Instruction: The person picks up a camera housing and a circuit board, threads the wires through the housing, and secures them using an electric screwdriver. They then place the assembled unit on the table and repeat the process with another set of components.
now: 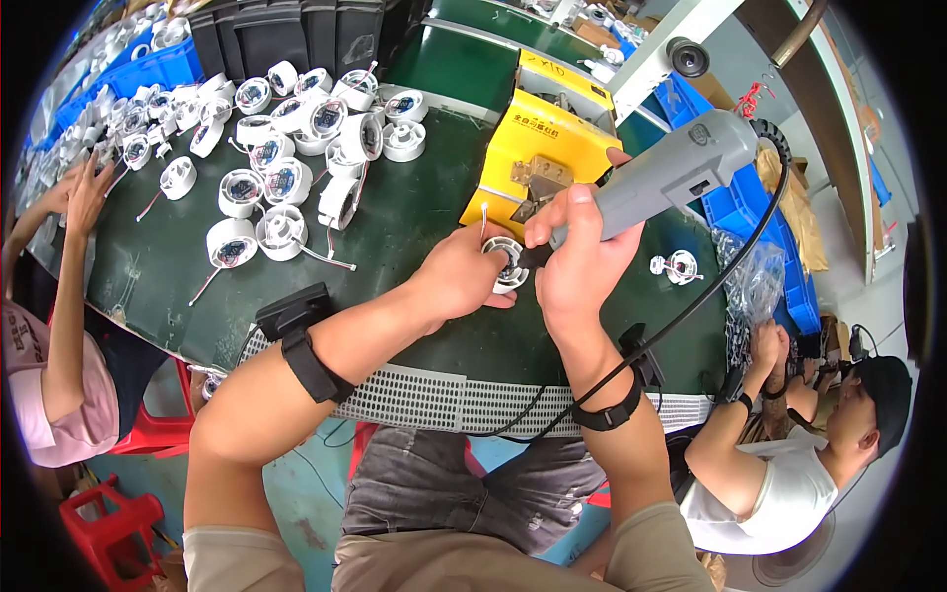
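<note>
Green covers the surface (178, 266), with many white round parts (281, 138) piled at its far left. The left hand (462, 271) closes around one white ring part (508, 264) near the front edge. The right hand (577, 261) grips a grey electric screwdriver (671, 168), tip on that part. If the tip slips, it may hit the left fingers (488, 296), because they lie just beside it.

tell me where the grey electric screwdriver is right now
In the head view it sits right of centre, gripped by the right hand, the grey electric screwdriver angled beside the yellow machine.
</note>
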Demonstrator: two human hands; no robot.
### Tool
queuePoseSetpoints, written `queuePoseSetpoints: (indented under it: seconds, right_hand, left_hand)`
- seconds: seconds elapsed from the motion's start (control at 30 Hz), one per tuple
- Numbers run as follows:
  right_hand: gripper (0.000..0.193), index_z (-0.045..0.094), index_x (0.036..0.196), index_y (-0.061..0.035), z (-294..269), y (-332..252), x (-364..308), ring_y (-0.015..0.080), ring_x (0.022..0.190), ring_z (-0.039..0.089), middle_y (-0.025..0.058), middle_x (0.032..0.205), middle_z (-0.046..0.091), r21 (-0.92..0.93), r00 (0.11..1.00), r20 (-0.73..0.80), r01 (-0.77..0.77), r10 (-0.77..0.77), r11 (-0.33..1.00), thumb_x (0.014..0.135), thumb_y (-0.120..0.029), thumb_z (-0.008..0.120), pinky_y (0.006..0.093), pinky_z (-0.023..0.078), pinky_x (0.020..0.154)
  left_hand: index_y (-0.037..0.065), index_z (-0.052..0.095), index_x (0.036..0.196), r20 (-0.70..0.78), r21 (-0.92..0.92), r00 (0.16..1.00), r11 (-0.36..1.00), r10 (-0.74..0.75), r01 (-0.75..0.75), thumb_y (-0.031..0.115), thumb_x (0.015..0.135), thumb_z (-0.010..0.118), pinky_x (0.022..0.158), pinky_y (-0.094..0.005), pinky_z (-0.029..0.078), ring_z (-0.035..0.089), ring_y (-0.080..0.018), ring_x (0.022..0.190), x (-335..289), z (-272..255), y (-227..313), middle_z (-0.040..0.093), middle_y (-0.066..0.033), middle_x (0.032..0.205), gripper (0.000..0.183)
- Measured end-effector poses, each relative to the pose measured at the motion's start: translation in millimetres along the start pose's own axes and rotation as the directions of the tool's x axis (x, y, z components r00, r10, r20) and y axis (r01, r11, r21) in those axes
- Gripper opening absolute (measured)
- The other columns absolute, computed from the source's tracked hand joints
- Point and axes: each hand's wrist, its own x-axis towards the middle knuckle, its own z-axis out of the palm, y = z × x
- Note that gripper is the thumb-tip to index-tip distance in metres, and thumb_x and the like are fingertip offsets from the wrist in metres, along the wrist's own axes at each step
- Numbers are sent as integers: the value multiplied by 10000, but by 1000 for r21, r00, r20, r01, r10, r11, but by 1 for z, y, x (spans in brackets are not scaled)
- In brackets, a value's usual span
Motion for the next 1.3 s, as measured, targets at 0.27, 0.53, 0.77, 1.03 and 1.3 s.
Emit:
queuePoseSetpoints:
  seconds: [0.27,0.53,0.77,1.03,1.3]
  right_hand:
    - [464,313,1315,-14,1,2,-1,142,486,463,60,616,454,13,1000,-5,12,-12,1000,906,-106,511,293,438,465]
    - [443,322,1302,-21,0,7,-1,138,487,460,59,616,455,14,1000,-8,-4,4,1000,911,-107,509,293,434,463]
    - [407,331,1279,-28,-4,10,-3,148,491,468,66,622,462,31,999,44,-1,-1,1000,916,-97,502,299,437,468]
    - [462,287,1345,-36,-17,9,-3,176,707,570,97,792,556,21,966,258,-32,26,999,963,-164,514,326,495,706]
    - [731,222,1439,14,-67,0,-24,281,1287,450,190,1382,428,-452,965,237,8,111,892,853,-70,652,394,325,1082]
  left_hand:
    - [-55,506,1157,-12,-11,1000,1000,-8,8,74,949,432,729,-311,591,661,-213,823,0,0,2,598,-154,1044,256]
    - [-60,500,1158,-15,3,1000,1000,-8,8,79,951,429,715,-312,592,665,-216,799,2,0,0,600,-166,1026,259]
    - [-58,503,1147,-16,15,1000,1000,-4,4,83,952,436,707,-311,593,667,-213,797,3,0,-1,603,-162,1021,249]
    - [-48,546,1091,-41,120,999,993,27,-22,108,918,482,700,-354,586,682,-261,752,-3,-3,6,641,-178,969,241]
    - [29,604,1035,-191,981,684,159,704,110,195,814,608,712,-461,531,662,-377,804,-29,-70,49,664,-220,870,277]
